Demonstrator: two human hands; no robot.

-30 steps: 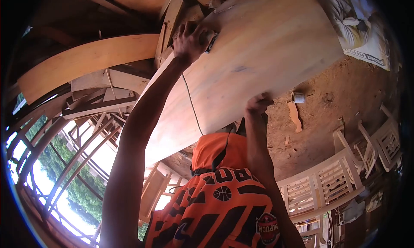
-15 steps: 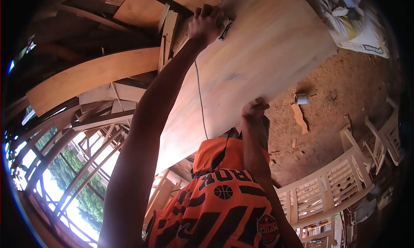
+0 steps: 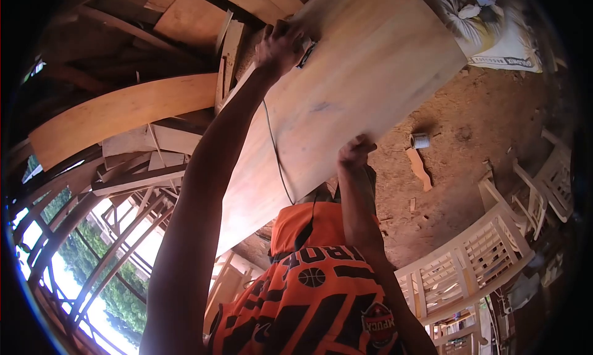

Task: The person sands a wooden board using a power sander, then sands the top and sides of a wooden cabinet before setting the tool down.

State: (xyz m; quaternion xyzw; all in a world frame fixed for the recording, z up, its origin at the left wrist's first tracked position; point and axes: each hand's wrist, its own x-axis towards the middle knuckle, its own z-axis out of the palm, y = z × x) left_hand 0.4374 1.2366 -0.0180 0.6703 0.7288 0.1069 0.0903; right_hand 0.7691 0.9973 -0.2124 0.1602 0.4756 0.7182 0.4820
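Note:
A large pale plywood board [image 3: 370, 65] lies tilted in front of me. My left hand [image 3: 279, 45] reaches far out and is closed on a small corded power tool [image 3: 306, 48] pressed to the board's far left part. Most of the tool is hidden under the hand. Its thin cord [image 3: 275, 151] trails back across the board toward my orange jersey [image 3: 309, 293]. My right hand [image 3: 355, 151] grips the board's near edge, fingers curled over it.
Stacked planks and a long curved board [image 3: 123, 111] lie to the left, over a window frame [image 3: 92, 256]. On the dirt floor [image 3: 469, 145] are a small white can [image 3: 420, 141] and a wood offcut [image 3: 420, 168]. White slatted furniture frames [image 3: 475, 256] stand at right, printed sacks [image 3: 494, 28] behind.
My left hand pushed the tool farther along the board, then drew it back a little to the left. My right hand has kept its grip on the near edge.

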